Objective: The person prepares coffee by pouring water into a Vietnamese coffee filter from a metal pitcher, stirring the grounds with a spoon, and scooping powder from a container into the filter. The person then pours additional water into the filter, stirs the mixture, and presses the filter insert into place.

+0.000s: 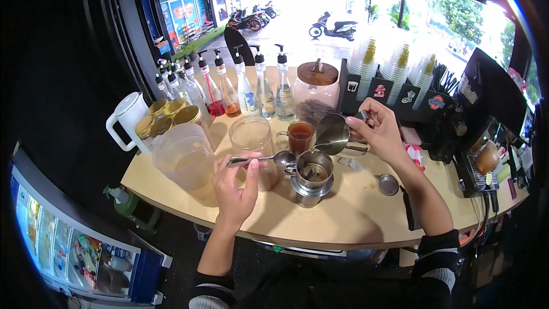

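Observation:
My left hand (235, 191) is closed on the handle of a metal spoon (284, 159), whose bowl is at the rim of a metal coffee drip filter (314, 170). Dark wet contents show inside the filter, which sits on a metal cup (309, 198). In my right hand (378, 129) is a steel pitcher (333, 133), tilted with its spout low over the filter. A thin stream seems to run from the spout. Just behind stands a glass mug (300, 137) of reddish-brown drink. A clear jar (250, 133) is near the spoon.
A translucent plastic pitcher (183, 157), gold-rimmed cups (163, 123) and a white jug (129, 117) stand left. Pump bottles (260, 94) and a wooden-lidded jar (316, 94) line the back. Right are stacked plastic cups (394, 71), a small metal lid (388, 185) and a monitor (494, 94).

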`<state>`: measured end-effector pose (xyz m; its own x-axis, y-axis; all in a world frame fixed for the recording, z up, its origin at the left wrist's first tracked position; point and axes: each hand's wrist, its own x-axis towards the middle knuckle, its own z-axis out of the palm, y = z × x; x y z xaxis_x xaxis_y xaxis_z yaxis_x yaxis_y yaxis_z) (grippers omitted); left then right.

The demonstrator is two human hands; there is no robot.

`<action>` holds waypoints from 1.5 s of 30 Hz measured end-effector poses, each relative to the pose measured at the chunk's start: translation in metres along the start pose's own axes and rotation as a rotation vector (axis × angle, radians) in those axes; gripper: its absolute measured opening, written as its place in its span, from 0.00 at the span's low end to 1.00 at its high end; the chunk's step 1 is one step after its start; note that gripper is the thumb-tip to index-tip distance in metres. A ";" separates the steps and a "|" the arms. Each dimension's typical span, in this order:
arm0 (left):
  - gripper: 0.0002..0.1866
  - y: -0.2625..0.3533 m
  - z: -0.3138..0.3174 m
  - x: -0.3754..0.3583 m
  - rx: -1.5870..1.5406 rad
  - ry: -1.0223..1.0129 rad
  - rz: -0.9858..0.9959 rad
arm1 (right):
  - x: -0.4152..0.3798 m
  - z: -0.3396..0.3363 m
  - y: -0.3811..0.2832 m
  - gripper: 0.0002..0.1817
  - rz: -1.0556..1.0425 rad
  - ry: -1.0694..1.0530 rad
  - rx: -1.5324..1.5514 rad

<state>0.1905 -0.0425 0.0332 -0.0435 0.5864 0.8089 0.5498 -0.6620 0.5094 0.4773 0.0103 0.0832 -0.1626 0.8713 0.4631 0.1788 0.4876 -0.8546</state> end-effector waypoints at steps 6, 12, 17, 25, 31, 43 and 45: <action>0.05 0.001 -0.010 -0.001 0.037 0.017 0.003 | 0.004 0.006 -0.004 0.12 0.000 -0.007 0.023; 0.05 0.002 -0.013 -0.003 -0.004 0.030 -0.051 | 0.004 0.006 -0.008 0.13 0.013 0.055 0.027; 0.06 0.002 -0.014 -0.003 0.002 0.019 -0.054 | 0.002 -0.005 -0.003 0.12 -0.030 0.048 -0.081; 0.06 0.005 -0.004 -0.003 -0.040 0.008 -0.029 | -0.011 -0.011 -0.010 0.14 0.012 0.098 -0.068; 0.05 0.007 0.008 -0.006 -0.037 -0.015 0.018 | -0.019 -0.012 -0.016 0.14 0.010 0.124 -0.084; 0.05 0.018 0.032 -0.007 -0.078 -0.070 0.059 | -0.014 -0.001 -0.022 0.14 -0.074 0.081 -0.146; 0.05 0.017 0.035 -0.007 -0.067 -0.071 0.070 | -0.013 0.003 -0.028 0.14 -0.083 0.067 -0.148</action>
<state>0.2291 -0.0420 0.0256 0.0539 0.5676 0.8216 0.4925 -0.7308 0.4726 0.4717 -0.0150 0.0999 -0.1183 0.8272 0.5494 0.3087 0.5565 -0.7714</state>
